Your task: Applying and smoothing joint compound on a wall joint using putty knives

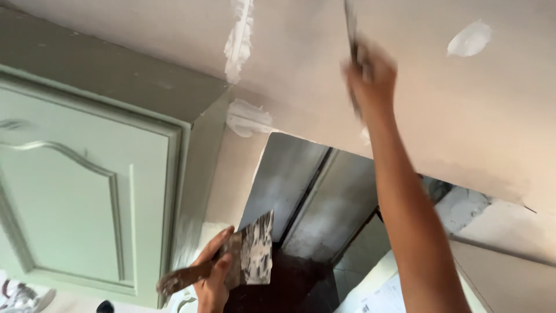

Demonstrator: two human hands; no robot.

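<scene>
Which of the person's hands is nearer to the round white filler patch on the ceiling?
Right. The right hand, raised with a putty knife, is just left of the filler patch; the left hand is far below it.

The scene is lit softly and evenly, without glare. The ceiling (440, 122) is seen pale and slightly washed out. The raised right hand (370, 72) is smeared by motion blur. The dark opening (301, 197) is left in shadow. Fine detail is softened throughout by compression.
</scene>
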